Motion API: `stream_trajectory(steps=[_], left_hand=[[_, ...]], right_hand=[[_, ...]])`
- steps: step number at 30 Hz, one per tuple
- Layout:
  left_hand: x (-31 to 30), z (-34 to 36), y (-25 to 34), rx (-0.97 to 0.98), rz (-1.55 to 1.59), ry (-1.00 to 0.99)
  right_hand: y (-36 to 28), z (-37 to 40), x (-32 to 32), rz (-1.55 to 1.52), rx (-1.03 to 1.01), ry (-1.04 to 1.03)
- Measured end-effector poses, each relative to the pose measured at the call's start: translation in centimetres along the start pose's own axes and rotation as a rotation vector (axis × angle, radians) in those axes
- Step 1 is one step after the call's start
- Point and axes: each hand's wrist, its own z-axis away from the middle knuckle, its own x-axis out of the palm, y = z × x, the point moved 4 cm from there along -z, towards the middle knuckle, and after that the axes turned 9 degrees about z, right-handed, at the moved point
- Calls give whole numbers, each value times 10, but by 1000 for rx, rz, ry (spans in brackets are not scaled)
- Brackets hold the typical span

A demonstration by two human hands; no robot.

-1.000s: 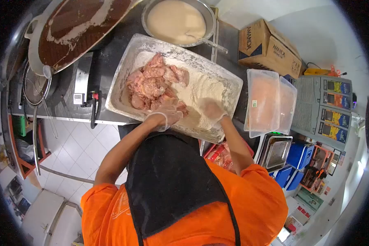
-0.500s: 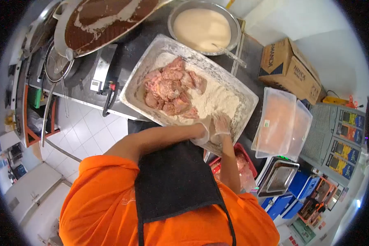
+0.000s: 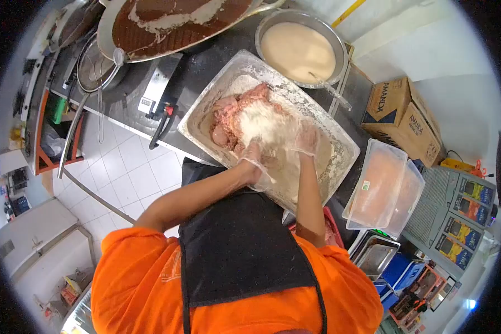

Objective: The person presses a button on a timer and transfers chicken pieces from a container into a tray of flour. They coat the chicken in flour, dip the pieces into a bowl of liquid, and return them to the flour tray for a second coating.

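A large, worn white tub [image 3: 339, 170] holds pale flour [image 3: 312, 106] and a heap of raw, reddish meat pieces [image 3: 224, 125] on its left side. A loose cloud of flour lies over the middle of the heap. My left hand [image 3: 252, 161], in a clear plastic glove, is at the tub's near side by the meat, fingers apart and partly blurred in flour. On the right of the heap, my right hand [image 3: 305, 140], gloved too, is over the flour with its fingers stretched out. Neither hand grips a piece of meat that I can see.
A metal bowl of pale batter [image 3: 298, 47] with a utensil stands behind the tub. A big pan of brown contents [image 3: 167, 25] is at back left, a strainer [image 3: 97, 69] beside it. Lidded plastic containers [image 3: 376, 181], a cardboard box [image 3: 401, 119] and a red tray [image 3: 333, 228] are rightward.
Both hands were together in the flour at the tub's near right. Now they are apart, the left moved toward the meat, and flour covers part of the heap. The view has shifted.
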Motion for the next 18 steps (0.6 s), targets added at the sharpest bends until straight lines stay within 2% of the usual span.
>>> stream_trajectory(steps=[2,3,5,6,8,9,11,12,14,15,16,18], left_hand=[[27,60,1,336,-270,-179],[21,36,3,331,-267,-184],[-20,-29,-10,-63,71,428],[-13,-25,-13,-71,76,425],[14,-14,-16,-121,-35,152],[-8,-49,-28,-128,-38,150],[-34,-123,-52,-157,-117,-154],[-48,-156,-62,-167,-158,-305],[-30,-166,-61,-181,-238,-607],[-29,-173,-57,-173,-242,-609],[-28,-114,-28,-129,-158,-455],[15,10,16,-54,11,-134]], right_hand=[[14,-8,2,64,236,-46],[9,0,5,71,239,-47],[-13,37,16,-67,273,-8],[-22,50,9,-59,271,-13],[-40,67,-11,-470,202,-162],[-36,77,12,-466,209,-164],[-25,93,87,-379,157,-106],[-24,89,86,-380,158,-100],[-24,75,85,-165,175,-389],[-26,67,79,-166,170,-382],[-32,52,66,-378,198,-304],[-37,23,35,-803,265,-153]])
